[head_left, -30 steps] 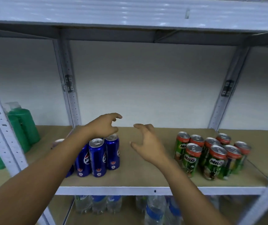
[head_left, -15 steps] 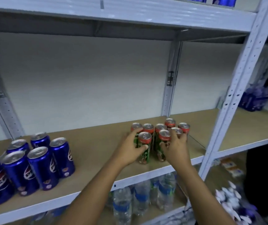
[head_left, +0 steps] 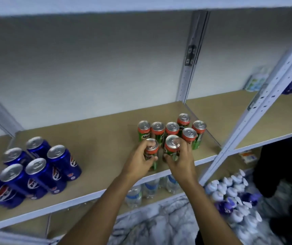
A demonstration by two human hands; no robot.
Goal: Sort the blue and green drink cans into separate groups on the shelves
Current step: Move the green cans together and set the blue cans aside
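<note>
**Inspector A:** Green drink cans (head_left: pixel 171 131) stand upright in a tight cluster on the right part of the shelf (head_left: pixel 103 142), near the white upright post (head_left: pixel 258 110). Two of them sit at the front of the cluster.

**Inspector B:** And the hands?

**Inspector A:** The left hand (head_left: pixel 139 162) has fingers and thumb curled round the front-left green can (head_left: pixel 151 152), one fingertip over its lid. The right hand (head_left: pixel 181 160) grips the front-right green can (head_left: pixel 171 146) in the same manner. Both cans are upright; whether their bases touch the shelf cannot be told.

**Inspector B:** The blue drink cans?

**Inspector A:** Blue drink cans (head_left: pixel 34 167) are grouped at the left end of the same shelf, well apart from the green group, with bare board between.

**Inspector B:** Anything else noted?

**Inspector A:** Water bottles (head_left: pixel 150 188) stand on the shelf below. White-capped bottles (head_left: pixel 230 193) lie packed together lower right, blurred.
</note>
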